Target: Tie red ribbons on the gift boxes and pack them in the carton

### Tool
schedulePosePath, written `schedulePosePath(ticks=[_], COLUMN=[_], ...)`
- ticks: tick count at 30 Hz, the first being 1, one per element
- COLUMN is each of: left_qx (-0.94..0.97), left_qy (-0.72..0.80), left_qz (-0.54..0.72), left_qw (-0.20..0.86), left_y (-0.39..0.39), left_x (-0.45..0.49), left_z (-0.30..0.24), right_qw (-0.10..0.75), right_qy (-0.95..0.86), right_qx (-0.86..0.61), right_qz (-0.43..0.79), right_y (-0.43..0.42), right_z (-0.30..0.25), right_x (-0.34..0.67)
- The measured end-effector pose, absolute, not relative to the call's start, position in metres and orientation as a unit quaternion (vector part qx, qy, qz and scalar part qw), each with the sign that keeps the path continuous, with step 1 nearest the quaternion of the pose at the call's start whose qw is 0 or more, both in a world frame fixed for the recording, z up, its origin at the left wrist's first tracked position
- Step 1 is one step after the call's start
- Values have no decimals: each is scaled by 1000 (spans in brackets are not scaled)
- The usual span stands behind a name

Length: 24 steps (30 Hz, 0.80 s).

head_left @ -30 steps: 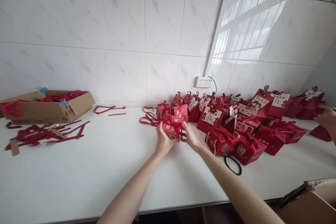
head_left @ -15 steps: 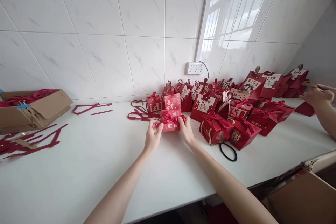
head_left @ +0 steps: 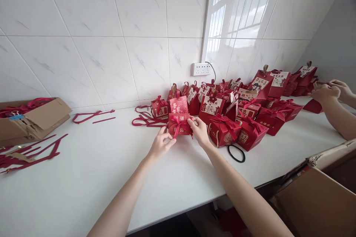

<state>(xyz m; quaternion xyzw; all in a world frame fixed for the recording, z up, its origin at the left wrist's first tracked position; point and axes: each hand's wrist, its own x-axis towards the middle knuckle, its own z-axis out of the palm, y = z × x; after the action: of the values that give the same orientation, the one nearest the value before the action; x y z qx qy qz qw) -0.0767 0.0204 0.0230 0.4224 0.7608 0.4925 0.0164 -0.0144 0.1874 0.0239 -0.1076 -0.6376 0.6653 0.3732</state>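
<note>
Workroom: long table (head_left: 111,163), ribboned boxes (head_left: 248,113)

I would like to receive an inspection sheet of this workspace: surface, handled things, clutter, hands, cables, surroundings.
Surface: white tabletop.
Handled things: red box with ribbon bow.
Clutter: loose red strips at left; black loop before the grouped red boxes.
Hands: left hand pinches the bow's tail; right hand touches the box's right side.
Cables: one dark cable at the wall socket.
Surroundings: tiled wall; cardboard boxes left and lower right; another person's hands at right.
</note>
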Motion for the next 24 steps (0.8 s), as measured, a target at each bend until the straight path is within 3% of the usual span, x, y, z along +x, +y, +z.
schedulePosePath(ticks=[4, 7, 12, 17, 24], left_qx=[430, 447, 341, 244, 275], left_qy=[807, 808, 794, 800, 786], left_qz=[404, 383, 485, 547, 549], left_qw=[-16, 29, 137, -16, -71], left_y=[22, 13, -8, 13, 52], left_x=[-75, -79, -103, -106, -83], left_z=[18, 28, 54, 68, 63], right_qw=[366, 366, 365, 358, 356], right_qy=[-647, -650, -652, -651, -647], right_qx=[-128, -132, -133, -129, -137], right_qz=[656, 653, 651, 657, 661], right_y=[191, 192, 190, 185, 185], right_z=[24, 25, 28, 29, 31], right_x=[-14, -13, -12, -13, -10])
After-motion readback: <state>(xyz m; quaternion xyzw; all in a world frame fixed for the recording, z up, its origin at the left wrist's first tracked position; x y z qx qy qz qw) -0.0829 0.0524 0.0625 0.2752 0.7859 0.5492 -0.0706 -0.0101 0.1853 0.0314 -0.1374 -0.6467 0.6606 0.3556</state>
